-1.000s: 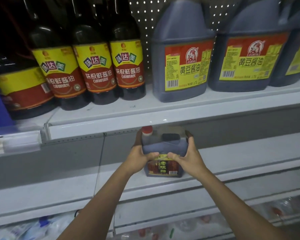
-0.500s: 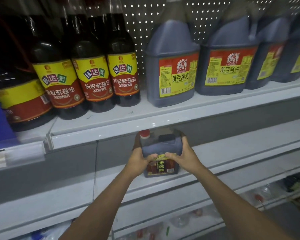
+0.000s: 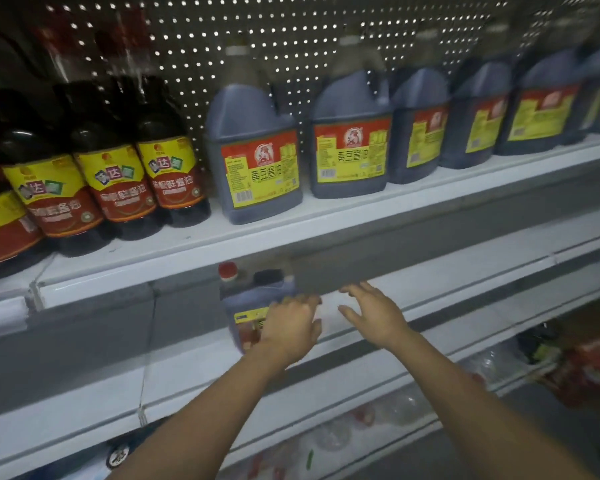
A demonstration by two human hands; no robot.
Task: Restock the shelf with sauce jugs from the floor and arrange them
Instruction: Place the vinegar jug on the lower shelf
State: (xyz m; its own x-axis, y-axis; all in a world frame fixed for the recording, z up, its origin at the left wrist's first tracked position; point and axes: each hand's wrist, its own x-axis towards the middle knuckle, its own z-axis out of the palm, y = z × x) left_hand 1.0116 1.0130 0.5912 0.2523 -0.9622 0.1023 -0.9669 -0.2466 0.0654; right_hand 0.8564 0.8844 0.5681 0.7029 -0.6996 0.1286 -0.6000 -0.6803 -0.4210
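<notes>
While both hands were clasping the sauce jug (image 3: 253, 306) earlier, the right hand (image 3: 373, 315) is now hanging open (released), the left hand (image 3: 291, 323) resting loosely against it: placement done.

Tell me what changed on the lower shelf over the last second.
Both hands had gripped the red-capped jug. The right hand has let go and moved off right, fingers spread. The left hand has opened but remains against the jug's front. The jug stays upright on the lower shelf; the upper shelf's bottles and jugs are unmoved.
</notes>
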